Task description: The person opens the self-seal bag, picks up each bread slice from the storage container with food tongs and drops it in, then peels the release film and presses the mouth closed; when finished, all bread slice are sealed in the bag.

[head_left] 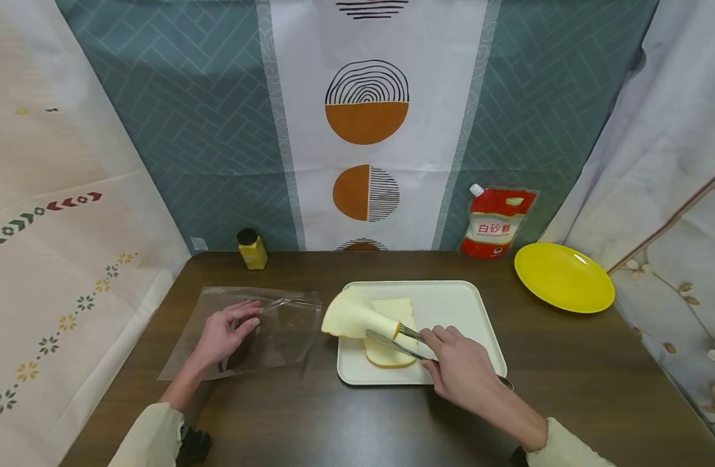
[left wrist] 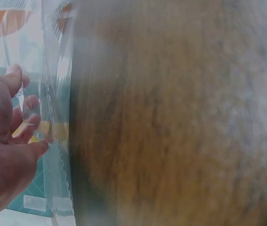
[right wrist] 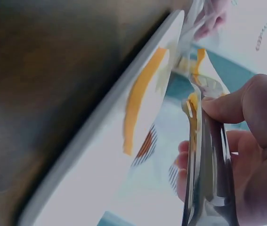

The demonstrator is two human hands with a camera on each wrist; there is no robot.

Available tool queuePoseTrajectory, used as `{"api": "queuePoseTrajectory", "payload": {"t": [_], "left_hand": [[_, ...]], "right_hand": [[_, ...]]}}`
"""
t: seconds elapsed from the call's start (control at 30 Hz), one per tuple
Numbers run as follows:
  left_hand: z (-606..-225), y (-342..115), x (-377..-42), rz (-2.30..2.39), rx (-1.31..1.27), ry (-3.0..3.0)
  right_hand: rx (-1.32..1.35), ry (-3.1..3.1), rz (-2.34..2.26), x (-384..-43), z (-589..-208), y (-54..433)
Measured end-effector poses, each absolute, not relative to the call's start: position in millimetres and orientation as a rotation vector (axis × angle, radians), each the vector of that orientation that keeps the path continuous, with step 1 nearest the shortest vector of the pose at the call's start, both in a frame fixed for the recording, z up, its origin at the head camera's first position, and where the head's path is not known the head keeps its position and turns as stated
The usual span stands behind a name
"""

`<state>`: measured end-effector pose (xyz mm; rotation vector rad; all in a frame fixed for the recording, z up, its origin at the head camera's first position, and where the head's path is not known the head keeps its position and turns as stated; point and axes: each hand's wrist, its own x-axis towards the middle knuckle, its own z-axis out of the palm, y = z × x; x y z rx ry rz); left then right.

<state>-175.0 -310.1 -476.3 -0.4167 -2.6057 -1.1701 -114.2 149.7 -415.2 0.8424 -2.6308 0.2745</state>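
My right hand (head_left: pixel 465 370) grips metal tongs (right wrist: pixel 211 141) over the pale tray (head_left: pixel 451 301). Between the tongs' tips hangs a bent, cream-white slice of bread (head_left: pixel 353 314) with an orange-brown edge, reaching past the tray's left rim. Beneath it, another slice (head_left: pixel 397 307) lies flat on the tray. To the left, my left hand (head_left: pixel 226 334) is at a clear plastic bag (head_left: pixel 284 337) on the table. Its thumb and fingers are spread apart, with film around them in the left wrist view; their exact contact with the film cannot be told.
A yellow bottle with a black cap (head_left: pixel 252 250) stands at the back left. A red-and-white sugar pouch (head_left: pixel 499 222) is upright at the back, right of the middle. At the far right of the brown table (head_left: pixel 328 421) sits a yellow plate (head_left: pixel 564 277). Patterned cloth hangs behind and beside.
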Motion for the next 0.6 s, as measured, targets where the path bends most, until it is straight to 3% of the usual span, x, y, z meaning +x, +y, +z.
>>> {"api": "queuePoseTrajectory", "payload": {"t": [0.6], "left_hand": [[-475.3,-309.2,-177.1,-1.115,-0.427,-2.616]], "right_hand": [[1.115,-2.734,0.228,-148.9,-405.5,84.7]]}}
